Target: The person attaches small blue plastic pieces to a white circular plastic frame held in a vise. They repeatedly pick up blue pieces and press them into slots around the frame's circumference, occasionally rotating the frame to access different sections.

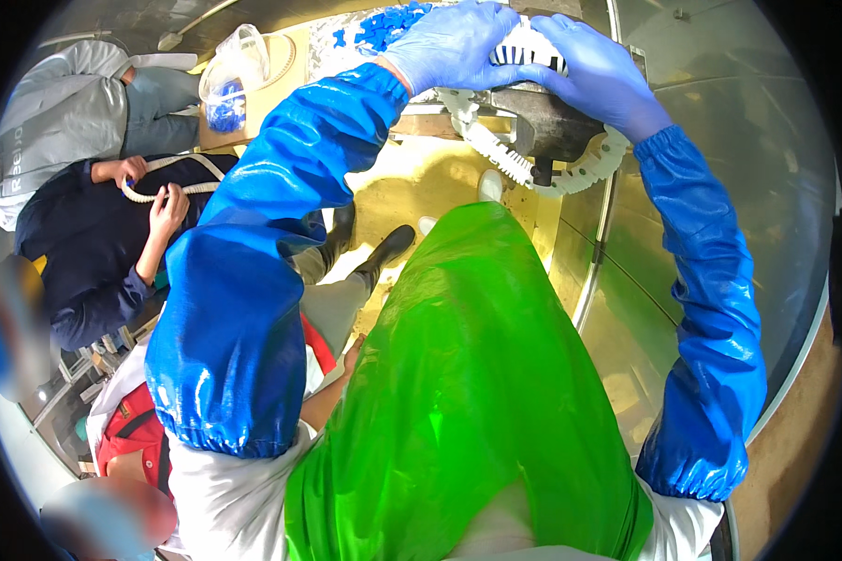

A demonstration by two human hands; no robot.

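Both my hands wear thin blue gloves and work at the far edge of the bench. My left hand (pixel 458 45) is closed on the left side of a white segmented plastic chain (pixel 529 49). From the other side my right hand (pixel 603 77) curls over it, thumb pointing toward the left fingers. Part of the chain is hidden beneath the gloves. A length of it hangs down in a loop in front of a dark metal block (pixel 552 122), which sits just under my hands.
Blue plastic pieces (pixel 384 26) lie heaped left of my hands. A clear bag (pixel 226 105) with blue pieces rests on a cardboard-coloured surface. At left, a co-worker's hands (pixel 150 187) hold a pale chain; other people are close by. A metal wall (pixel 730 140) stands on the right.
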